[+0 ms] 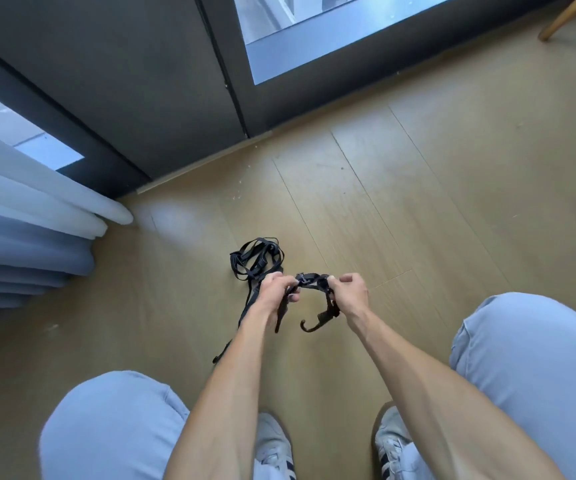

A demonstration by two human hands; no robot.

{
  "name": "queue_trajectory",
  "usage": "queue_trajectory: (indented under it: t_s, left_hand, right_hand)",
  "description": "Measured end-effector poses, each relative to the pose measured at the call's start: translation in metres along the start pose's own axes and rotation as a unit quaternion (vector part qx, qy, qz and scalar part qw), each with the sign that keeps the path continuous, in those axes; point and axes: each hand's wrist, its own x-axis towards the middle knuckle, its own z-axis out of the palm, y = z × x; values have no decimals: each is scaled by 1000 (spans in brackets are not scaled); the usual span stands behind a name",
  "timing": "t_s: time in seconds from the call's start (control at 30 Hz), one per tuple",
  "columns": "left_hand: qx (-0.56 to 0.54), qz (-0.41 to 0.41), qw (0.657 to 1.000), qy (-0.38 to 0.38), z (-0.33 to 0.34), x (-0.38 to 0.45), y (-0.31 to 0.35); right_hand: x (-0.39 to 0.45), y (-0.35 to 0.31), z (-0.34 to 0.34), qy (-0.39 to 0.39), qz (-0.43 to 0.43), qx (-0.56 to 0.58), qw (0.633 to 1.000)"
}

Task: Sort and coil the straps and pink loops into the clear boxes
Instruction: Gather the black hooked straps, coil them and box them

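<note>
Knees (113,424) flanking hands (276,289) gripping strap (314,280)

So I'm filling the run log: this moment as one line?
phase: untangling | left hand: holds strap | right hand: holds strap | rest of strap: heaped on floor | boxes: not in view

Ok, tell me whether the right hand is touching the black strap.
Touching: the head view shows the right hand pinching the black strap.

Black strap (314,282) stretched between both hands, rest tangled on floor
</note>
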Motion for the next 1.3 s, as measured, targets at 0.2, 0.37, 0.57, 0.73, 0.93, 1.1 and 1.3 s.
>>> queue_trajectory:
  t_s: [0.2, 0.37, 0.57, 0.73, 0.93, 1.1, 1.3]
  left_hand:
    - [-128, -2, 989, -67, -3, -5, 5]
    - [-33, 2, 999, -17, 4, -5, -5]
    - [76, -12, 994, -82, 12, -15, -8]
    - [113, -21, 978, -171, 7, -25, 0]
    - [177, 5, 960, -217, 3, -35, 33]
    - [182, 48, 958, -215, -3, -63, 87]
    - [146, 128, 977, -91, -20, -73, 127]
  right_hand:
    - [-13, -26, 11, -150, 50, 192, 969]
    - [-4, -25, 16, -81, 19, 227, 970]
    - [9, -14, 21, 24, 28, 225, 974]
    - [13, -9, 19, 87, 48, 215, 972]
    - [-17, -23, 5, 87, -58, -113, 988]
    - [-47, -52, -24, -55, -226, -84, 969]
    - [-67, -83, -34, -263, -152, 11, 953]
